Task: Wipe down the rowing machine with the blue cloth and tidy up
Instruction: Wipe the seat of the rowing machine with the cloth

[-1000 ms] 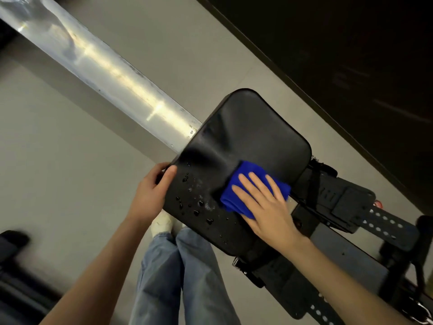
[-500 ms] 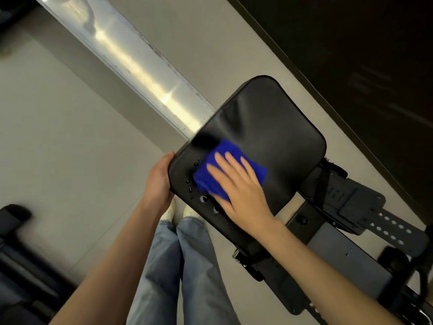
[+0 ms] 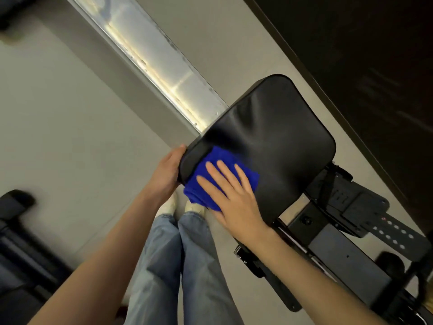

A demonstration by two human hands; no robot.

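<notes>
The rowing machine's black padded seat (image 3: 269, 141) sits on a silver rail (image 3: 150, 55) that runs up to the left. A folded blue cloth (image 3: 215, 170) lies on the seat's near left corner. My right hand (image 3: 234, 198) presses flat on the cloth with straight, spread fingers. My left hand (image 3: 167, 172) grips the seat's left edge, its fingers hidden under the pad. No water drops show on the seat.
Black footrests with perforated straps (image 3: 384, 228) and the frame (image 3: 339, 261) lie at the right. My legs in jeans (image 3: 178, 266) stand below the seat. Dark equipment (image 3: 16, 242) sits at the lower left, and a dark wall (image 3: 363, 55) runs along the upper right.
My right hand has slid the cloth from the seat's middle to its near left corner, over the water drops, which no longer show. My left hand stays on the seat's edge.
</notes>
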